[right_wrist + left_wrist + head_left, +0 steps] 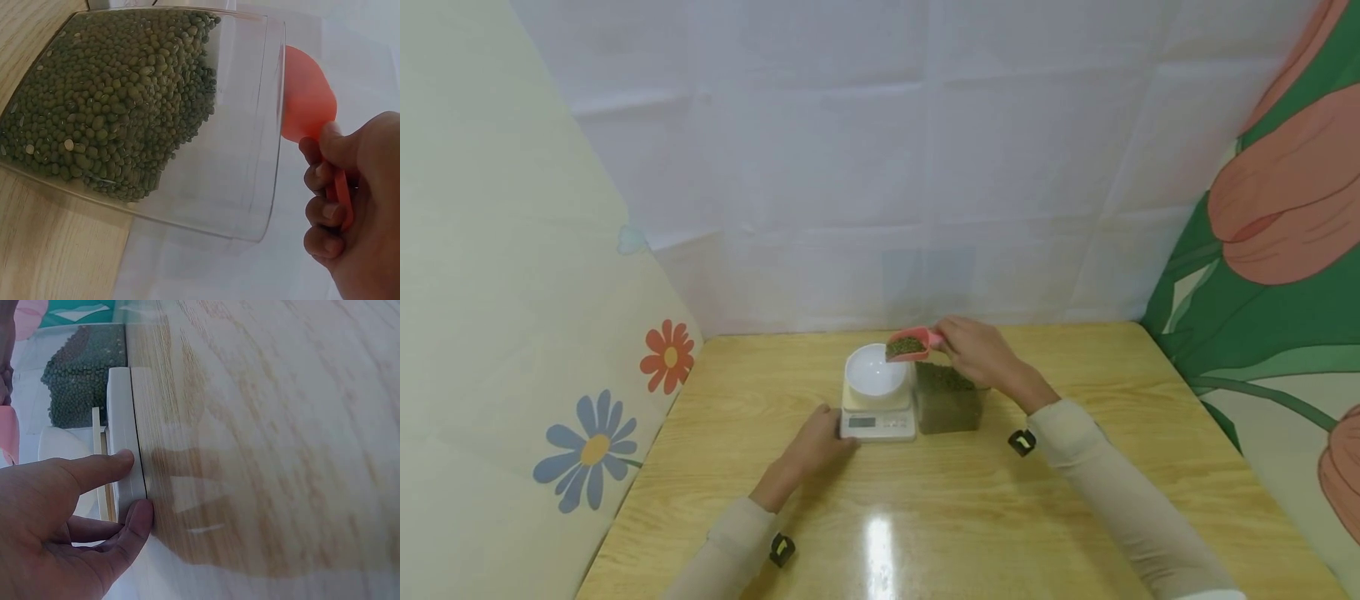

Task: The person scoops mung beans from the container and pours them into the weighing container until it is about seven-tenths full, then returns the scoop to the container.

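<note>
1. The table (760, 375) carries the work close to its far edge, roughly midway between the two far corners; its near half lies well apart from these things.
2. The clear container (951, 412) stands near that far edge, a little toward the far right corner. Plenty of green beans (119, 106) remain in it, so the supply looks far from used up.
3. The kitchen scale (891, 433) is just beside it, on the side toward the table's left edge. It is already set in place, its front facing the near edge.
4. The right hand (976, 350) has its fingers curled round the scoop's handle, above the container.
5. The left hand (816, 440) holds the scale's near left corner between thumb and fingers, seemingly to steady it.
6. The white bowl (871, 367) sits upright on the scale. No beans show inside, so the filling appears not yet done.
7. The pink scoop (307, 100) is loaded, its lip overlapping the bowl's right rim in the head view; the height between them cannot be told. Emptying this load seems the part left.
8. The display (862, 422) is too small to read, so any weight stays unknown.
</note>
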The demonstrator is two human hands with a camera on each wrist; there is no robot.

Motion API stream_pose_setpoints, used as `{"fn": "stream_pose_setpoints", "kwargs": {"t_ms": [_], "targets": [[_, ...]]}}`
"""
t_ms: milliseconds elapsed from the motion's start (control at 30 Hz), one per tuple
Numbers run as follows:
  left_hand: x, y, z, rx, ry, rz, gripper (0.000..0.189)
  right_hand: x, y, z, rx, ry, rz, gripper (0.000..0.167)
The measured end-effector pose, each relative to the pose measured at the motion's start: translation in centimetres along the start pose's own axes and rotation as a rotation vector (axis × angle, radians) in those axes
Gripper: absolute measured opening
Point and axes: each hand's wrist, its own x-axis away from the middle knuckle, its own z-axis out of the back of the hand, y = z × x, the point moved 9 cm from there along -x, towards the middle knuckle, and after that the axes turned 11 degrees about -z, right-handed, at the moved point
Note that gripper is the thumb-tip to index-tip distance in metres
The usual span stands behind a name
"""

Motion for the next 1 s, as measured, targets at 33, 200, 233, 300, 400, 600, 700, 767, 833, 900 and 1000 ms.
{"fn": "stream_pose_setpoints", "kwargs": {"t_ms": [33,200,233,300,400,600,700,767,833,900,1000], "targets": [[0.0,0.03,0.01,0.002,0.0,-0.001,0.037,-0.02,-0.04,0.01,0.0,-0.004,-0.003,0.028],[0.19,0.14,0.19,0.023,0.005,0.001,0.034,-0.19,-0.26,-0.18,0.007,-0.015,-0.001,0.027],[0.24,0.16,0.23,0.026,0.006,0.003,0.034,-0.22,-0.3,-0.22,0.008,-0.016,0.001,0.027],[0.33,0.17,0.23,0.029,0.002,0.01,0.034,-0.26,-0.37,-0.25,0.013,-0.015,0.004,0.027],[0.37,0.23,0.19,0.031,-0.004,0.013,0.035,-0.29,-0.42,-0.25,0.022,-0.013,0.004,0.027],[0.32,0.2,0.03,0.031,-0.01,0.015,0.038,-0.25,-0.46,-0.15,0.023,-0.016,0.005,0.026],[0.31,0.22,0.01,0.029,-0.012,0.015,0.037,-0.24,-0.49,-0.11,0.023,-0.017,0.004,0.026],[0.3,0.23,0.04,0.028,-0.011,0.017,0.037,-0.21,-0.53,-0.07,0.024,-0.018,0.005,0.026],[0.29,0.23,0.06,0.025,-0.01,0.018,0.036,-0.18,-0.57,-0.04,0.026,-0.017,0.007,0.026],[0.28,0.24,0.09,0.023,-0.009,0.019,0.036,-0.16,-0.6,-0.03,0.031,-0.016,0.01,0.026],[0.25,0.31,0.13,0.018,-0.007,0.014,0.036,-0.15,-0.62,-0.06,0.042,-0.013,0.015,0.026]]}}
